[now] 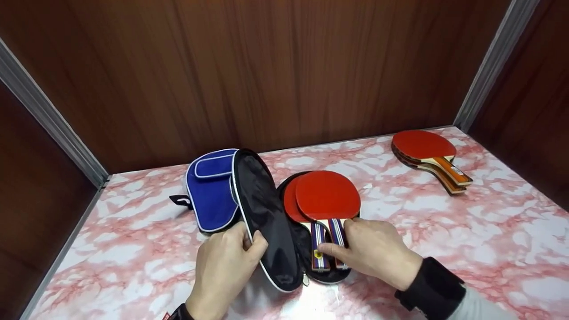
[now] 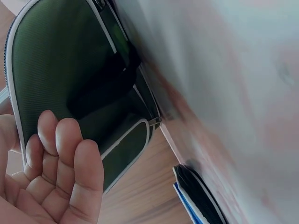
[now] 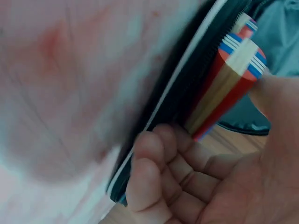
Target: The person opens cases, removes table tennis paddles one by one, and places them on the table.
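An unzipped table tennis paddle case with a black lining lies spread, its lid (image 1: pixel 266 209) raised to the left. My left hand (image 1: pixel 229 258) pinches the lid's white-piped edge between thumb and fingers. The left wrist view shows the lid's dark green outside (image 2: pixel 51 60) with a black strap. Two red paddles (image 1: pixel 329 195) overlap inside the case's other half, striped handles towards me. My right hand (image 1: pixel 378 249) holds that half's right side. Its thumb lies over the handles, and its fingers curl at the case's zipped edge (image 3: pixel 163 102), beside a handle (image 3: pixel 219 88).
A blue case (image 1: pixel 213 195) with white piping lies behind the lid on the left. Further right, a stack of red paddles (image 1: pixel 424 146) with orange-striped handles rests near the table's back edge. Wooden panels (image 1: pixel 284 71) wall in the pink marbled table (image 1: pixel 484 249).
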Available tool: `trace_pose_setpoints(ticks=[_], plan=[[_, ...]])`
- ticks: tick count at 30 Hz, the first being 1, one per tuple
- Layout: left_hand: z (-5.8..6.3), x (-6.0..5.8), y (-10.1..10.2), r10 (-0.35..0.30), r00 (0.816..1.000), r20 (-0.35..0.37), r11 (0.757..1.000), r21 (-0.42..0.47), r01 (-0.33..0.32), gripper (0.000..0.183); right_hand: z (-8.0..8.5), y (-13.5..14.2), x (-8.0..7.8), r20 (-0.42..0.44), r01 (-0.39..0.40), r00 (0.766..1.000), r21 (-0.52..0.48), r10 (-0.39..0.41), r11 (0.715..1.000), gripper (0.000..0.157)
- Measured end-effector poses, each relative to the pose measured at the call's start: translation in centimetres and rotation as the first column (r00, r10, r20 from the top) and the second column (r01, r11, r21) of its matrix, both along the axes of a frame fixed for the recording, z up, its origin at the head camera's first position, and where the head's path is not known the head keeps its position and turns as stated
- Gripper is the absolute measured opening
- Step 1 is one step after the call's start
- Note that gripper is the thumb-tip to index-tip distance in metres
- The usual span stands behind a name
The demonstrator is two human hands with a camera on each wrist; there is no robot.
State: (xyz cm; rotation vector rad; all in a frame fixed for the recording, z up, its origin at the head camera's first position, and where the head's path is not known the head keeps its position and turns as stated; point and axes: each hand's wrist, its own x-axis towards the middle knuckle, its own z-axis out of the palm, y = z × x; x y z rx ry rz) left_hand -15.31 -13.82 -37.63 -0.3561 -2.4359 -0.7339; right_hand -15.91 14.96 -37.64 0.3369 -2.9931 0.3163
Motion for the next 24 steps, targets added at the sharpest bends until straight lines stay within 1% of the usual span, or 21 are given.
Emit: trace_pose_setpoints(ticks=[3,7,11,14,19,24], plan=[[0.0,0.1,0.1,-0.007,1.0,-0.003,1.0,-0.002,0.007,0.037,-0.4,0.1,-0.2,0.058,0.012,0.998,-0.004,-0.012,1.0,0.05],[-0.1,0.4,0.2,-0.03,0.999,-0.04,1.0,-0.004,0.029,0.039,-0.7,0.6,-0.3,0.032,0.001,1.0,-0.013,0.0,1.0,0.036],[-0.3,0.6,0.4,-0.054,0.994,-0.097,0.998,-0.012,0.054,0.04,-0.8,1.2,-0.3,-0.001,0.002,1.0,-0.015,-0.002,1.0,0.029],[-0.3,0.5,0.5,-0.055,0.993,-0.102,0.998,-0.012,0.054,0.04,-0.8,1.7,-0.2,-0.022,0.014,1.0,-0.01,-0.014,1.0,0.028],[-0.4,0.5,0.5,-0.05,0.994,-0.099,0.999,-0.014,0.049,0.04,-0.8,2.4,-0.2,-0.087,0.012,0.996,0.003,-0.012,1.0,0.031],[-0.3,0.5,0.6,-0.046,0.994,-0.102,0.999,-0.015,0.044,0.04,-0.1,3.8,-0.5,-0.053,0.025,0.998,-0.025,-0.026,0.999,0.032]])
